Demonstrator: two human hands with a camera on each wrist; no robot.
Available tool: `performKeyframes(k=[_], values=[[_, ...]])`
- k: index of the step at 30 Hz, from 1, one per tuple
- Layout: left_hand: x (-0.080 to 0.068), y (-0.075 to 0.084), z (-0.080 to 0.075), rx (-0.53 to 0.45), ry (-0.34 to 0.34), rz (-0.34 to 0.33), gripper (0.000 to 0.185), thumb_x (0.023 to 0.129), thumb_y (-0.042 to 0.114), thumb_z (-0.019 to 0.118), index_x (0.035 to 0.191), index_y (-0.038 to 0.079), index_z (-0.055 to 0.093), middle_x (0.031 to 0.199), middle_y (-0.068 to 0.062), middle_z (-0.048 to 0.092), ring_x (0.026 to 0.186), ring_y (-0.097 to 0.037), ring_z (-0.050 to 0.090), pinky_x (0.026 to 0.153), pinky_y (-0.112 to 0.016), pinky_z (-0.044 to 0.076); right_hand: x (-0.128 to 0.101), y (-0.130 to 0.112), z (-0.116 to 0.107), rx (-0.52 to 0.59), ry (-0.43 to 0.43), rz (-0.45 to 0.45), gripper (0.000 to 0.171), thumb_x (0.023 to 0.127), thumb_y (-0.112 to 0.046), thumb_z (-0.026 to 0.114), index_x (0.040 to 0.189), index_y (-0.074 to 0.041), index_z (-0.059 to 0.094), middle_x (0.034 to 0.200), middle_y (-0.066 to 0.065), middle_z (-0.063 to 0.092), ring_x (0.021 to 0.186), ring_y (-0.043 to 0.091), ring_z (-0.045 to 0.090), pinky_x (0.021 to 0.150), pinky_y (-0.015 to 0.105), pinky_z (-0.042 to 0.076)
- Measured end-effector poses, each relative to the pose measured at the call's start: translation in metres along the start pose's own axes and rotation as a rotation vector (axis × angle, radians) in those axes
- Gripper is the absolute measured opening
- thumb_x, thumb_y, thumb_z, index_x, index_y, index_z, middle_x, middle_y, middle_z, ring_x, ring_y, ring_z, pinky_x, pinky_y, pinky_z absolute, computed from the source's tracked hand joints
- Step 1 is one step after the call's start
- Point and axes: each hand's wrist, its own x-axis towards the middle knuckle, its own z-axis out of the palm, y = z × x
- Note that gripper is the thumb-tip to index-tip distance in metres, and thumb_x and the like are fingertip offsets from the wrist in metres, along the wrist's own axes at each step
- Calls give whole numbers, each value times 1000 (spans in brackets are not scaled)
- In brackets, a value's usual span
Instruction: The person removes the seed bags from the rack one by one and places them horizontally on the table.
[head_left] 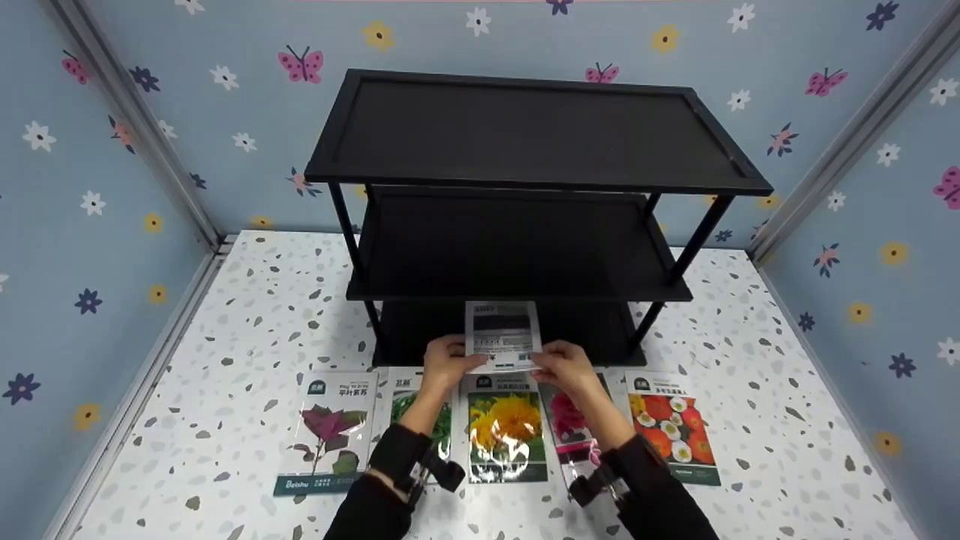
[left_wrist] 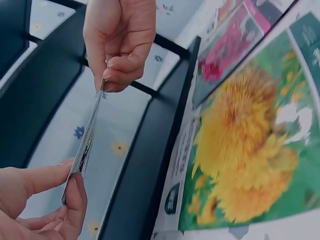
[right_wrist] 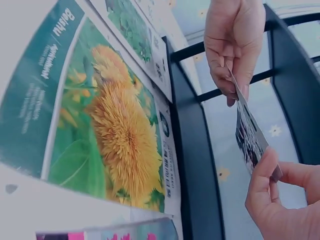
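A small seed packet (head_left: 501,339), its printed white back facing up, is held at the front of the black rack's lowest level. My left hand (head_left: 447,363) pinches its near left corner between thumb and fingers. At the near right corner, my right hand (head_left: 564,365) grips it the same way. Both wrist views catch the packet (left_wrist: 86,137) almost edge-on, stretched between the two hands. Just below it on the table lies a seed packet with yellow flowers (head_left: 507,429). A green-leaf packet (head_left: 444,429) and a pink-flower packet (head_left: 564,412) lie partly under my forearms.
The black three-level rack (head_left: 525,135) stands behind my hands, its middle shelf (head_left: 510,244) overhanging the lowest one. A purple-leaf packet (head_left: 330,435) lies at left, an orange-and-white-flower packet (head_left: 681,431) at right. Patterned walls (head_left: 480,45) enclose the speckled table (head_left: 225,405).
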Motion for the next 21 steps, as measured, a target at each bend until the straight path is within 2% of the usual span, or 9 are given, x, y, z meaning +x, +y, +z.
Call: performKeyframes(k=[5,9,13,17,21], values=[[-15,1,2,-120,-31,20,46,71,3,72,110,-13,52,87,-18,61,70,-18,57,62,-29,50,-18,2,-8,73,-64,-16,14,80,6,58,86,5,46,74,10,56,59,17,60,58,25,52],[-32,1,3,-175,-53,38,44,72,4,71,107,-14,52,85,-16,62,70,-16,58,64,-28,50,-38,6,-15,149,-139,-12,15,80,7,57,85,2,45,76,9,60,60,16,59,59,23,52],[-46,0,6,-216,-84,71,43,73,3,70,107,-14,51,86,-19,62,70,-15,57,63,-24,49,-53,12,-21,207,-175,3,14,81,8,56,87,2,45,74,8,60,60,15,58,59,22,51],[-57,0,10,-255,-110,103,40,74,0,68,106,-15,49,86,-21,62,68,-13,56,61,-23,48,-65,19,-25,212,-182,-6,14,81,9,55,87,2,45,71,7,59,59,15,58,58,23,51],[-66,0,15,-295,-99,114,39,75,-2,66,107,-16,48,86,-21,62,69,-14,58,62,-23,49,-73,23,-27,178,-169,-32,14,80,7,57,86,2,45,69,6,58,59,15,58,57,23,51]])
